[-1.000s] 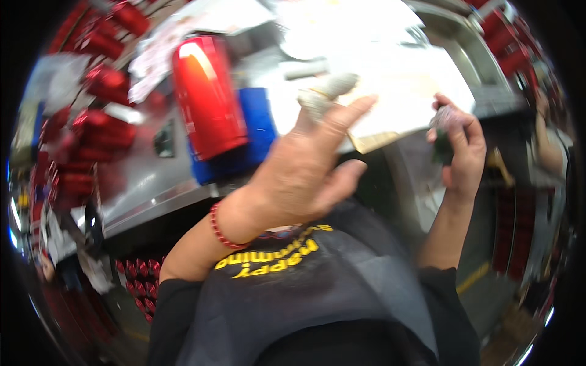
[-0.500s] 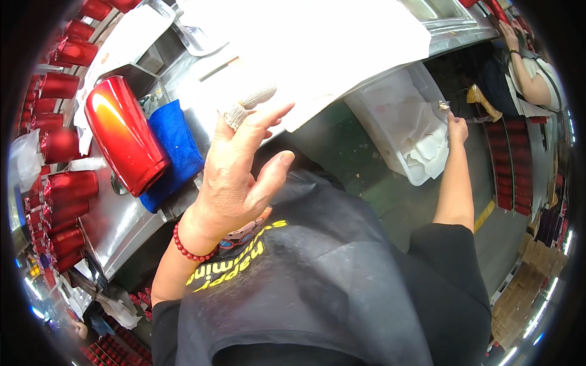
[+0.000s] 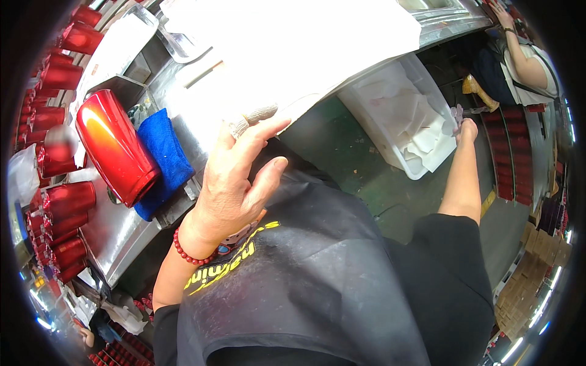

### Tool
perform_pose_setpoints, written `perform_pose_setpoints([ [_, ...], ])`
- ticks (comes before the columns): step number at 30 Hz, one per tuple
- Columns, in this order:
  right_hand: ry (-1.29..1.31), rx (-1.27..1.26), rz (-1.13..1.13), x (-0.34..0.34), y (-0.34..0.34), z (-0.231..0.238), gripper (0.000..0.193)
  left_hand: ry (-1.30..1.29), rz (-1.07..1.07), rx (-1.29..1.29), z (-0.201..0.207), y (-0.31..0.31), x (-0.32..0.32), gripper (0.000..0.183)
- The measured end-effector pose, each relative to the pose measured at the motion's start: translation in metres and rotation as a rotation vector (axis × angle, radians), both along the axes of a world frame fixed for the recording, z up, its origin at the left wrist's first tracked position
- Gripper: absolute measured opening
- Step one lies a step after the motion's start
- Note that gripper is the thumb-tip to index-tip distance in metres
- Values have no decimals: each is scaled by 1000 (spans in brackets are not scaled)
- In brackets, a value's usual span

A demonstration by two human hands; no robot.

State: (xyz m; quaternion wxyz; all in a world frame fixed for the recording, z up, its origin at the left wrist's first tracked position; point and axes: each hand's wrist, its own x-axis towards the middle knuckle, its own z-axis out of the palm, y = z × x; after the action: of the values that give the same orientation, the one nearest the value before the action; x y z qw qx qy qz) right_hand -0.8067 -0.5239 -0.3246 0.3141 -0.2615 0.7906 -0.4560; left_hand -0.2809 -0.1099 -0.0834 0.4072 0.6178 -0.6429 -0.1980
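Observation:
My left hand [image 3: 229, 174] hovers by the table's near edge, open, with fingers and thumb apart and nothing held. Ribbed cloth covers wrap some of its fingers; a red bead bracelet rings the wrist. To its left, a glossy red tapered cylinder [image 3: 116, 149] lies on its side against a folded blue towel [image 3: 168, 155]. My right arm stretches out to the far right. My right hand [image 3: 467, 130] is closed beside a white plastic bin [image 3: 373, 131] containing loose white sheets [image 3: 421, 137]. A small pale lilac, crumpled-looking bit shows at its fingertips, too unclear to name.
A white sheet [image 3: 293, 43] covers much of the metal table [image 3: 131, 238]. A clear tray [image 3: 180, 46] lies at its far left. Rows of red cylinders [image 3: 70, 198] stand along the left. Another person [image 3: 528, 67] works at the far right; stacked cartons [image 3: 537, 262] stand lower right.
My right hand has moved slightly right and down, and the bit at its fingertips now looks lilac. The view has shifted a little. My left hand stays open in much the same pose.

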Motion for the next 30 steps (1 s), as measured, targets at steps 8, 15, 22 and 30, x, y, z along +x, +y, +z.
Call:
perform_pose_setpoints([
  [8,-655,-258,328,66,19,72,34,40,-32,-8,-4,1,-1,41],
  [15,-663,-462,974,227,143,183,28,228,-78,111,-3,-2,-6,8],
  [22,-703,-365,1111,266,171,213,21,237,-114,32,2,-4,-8,12],
  [30,-906,-279,1293,311,244,215,15,-31,68,-369,4,-52,-31,30],
])
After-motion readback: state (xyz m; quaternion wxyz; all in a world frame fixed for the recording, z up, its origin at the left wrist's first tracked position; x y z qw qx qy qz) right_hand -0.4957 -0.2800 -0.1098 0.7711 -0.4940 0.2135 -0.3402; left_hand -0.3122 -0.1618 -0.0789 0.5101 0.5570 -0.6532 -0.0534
